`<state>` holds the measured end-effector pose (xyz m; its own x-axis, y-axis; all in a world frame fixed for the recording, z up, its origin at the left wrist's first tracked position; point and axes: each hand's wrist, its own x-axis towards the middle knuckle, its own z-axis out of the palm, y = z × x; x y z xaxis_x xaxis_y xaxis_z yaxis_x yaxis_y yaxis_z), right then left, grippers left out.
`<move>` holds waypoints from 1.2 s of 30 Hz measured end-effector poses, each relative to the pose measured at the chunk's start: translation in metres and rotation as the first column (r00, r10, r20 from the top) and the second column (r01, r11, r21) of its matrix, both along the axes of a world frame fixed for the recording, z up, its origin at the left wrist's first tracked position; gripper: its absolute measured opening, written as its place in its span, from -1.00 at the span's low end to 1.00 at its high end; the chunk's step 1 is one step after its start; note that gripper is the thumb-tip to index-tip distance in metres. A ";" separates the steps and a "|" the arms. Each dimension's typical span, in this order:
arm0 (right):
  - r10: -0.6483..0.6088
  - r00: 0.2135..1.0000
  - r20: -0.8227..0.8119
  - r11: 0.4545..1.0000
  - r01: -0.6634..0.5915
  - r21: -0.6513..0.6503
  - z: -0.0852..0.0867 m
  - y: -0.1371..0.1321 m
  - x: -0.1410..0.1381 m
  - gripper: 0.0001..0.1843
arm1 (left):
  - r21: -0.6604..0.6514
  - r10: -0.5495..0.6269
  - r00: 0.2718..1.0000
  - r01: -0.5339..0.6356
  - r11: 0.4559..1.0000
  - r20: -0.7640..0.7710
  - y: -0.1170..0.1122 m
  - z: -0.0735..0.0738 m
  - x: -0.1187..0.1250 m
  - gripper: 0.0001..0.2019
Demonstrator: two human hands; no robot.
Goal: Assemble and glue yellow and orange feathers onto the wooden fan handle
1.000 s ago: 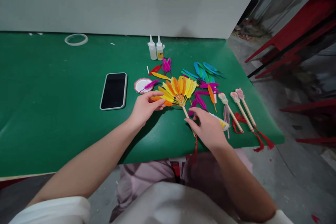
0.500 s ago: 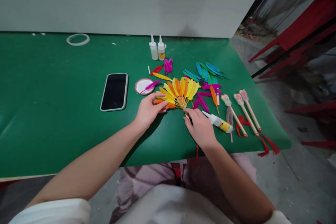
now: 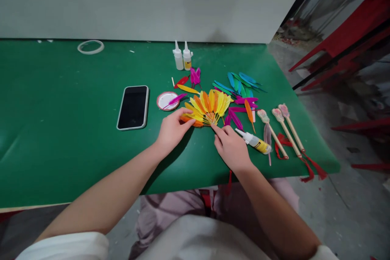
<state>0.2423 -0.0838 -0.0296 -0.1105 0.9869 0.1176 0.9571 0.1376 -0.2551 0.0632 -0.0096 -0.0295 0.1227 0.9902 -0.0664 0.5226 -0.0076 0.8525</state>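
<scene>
A feather fan (image 3: 210, 103) of yellow and orange feathers lies spread on the green table, its base pointing toward me. My left hand (image 3: 175, 128) pinches the outermost feathers at the fan's left side between thumb and fingers. At the base, my right hand (image 3: 232, 146) has its index fingertip pressed on the spot where the quills meet. Its other fingers curl over the handle, which is hidden beneath them. A red tassel (image 3: 230, 178) hangs below that hand. Just right of it lies a glue bottle (image 3: 256, 142) with a yellow label.
Loose purple feathers (image 3: 236, 120) and blue-green feathers (image 3: 240, 83) lie beyond the fan. Two small bottles (image 3: 183, 59) stand at the back. A phone (image 3: 133, 107) and a round lid (image 3: 164, 100) are to the left; several tasselled wooden sticks (image 3: 288, 132) lie right.
My right index finger has stretched forward from the handle onto the fan's base. The left hand keeps its place at the left feathers.
</scene>
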 end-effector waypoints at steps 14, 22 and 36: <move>0.039 0.999 -0.026 0.999 -0.038 0.039 -0.004 0.000 0.002 -0.56 | 0.369 -0.003 0.799 0.280 0.886 -0.601 -0.012 0.009 -0.007 -0.82; 0.039 0.999 -0.008 0.999 -0.039 0.027 -0.004 0.000 0.002 -0.56 | 0.442 -0.043 0.680 0.521 0.730 -0.732 -0.015 0.003 -0.004 -0.80; 0.055 0.998 0.013 0.998 -0.055 0.005 -0.002 0.000 0.002 -0.55 | 0.450 -0.036 0.661 0.548 0.705 -0.749 -0.017 0.000 -0.003 -0.76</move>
<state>0.2440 -0.0840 -0.0321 -0.1660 0.9787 0.1210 0.9514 0.1913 -0.2415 0.0607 -0.0267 -0.0297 0.5897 0.7409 0.3214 0.7782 -0.6277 0.0194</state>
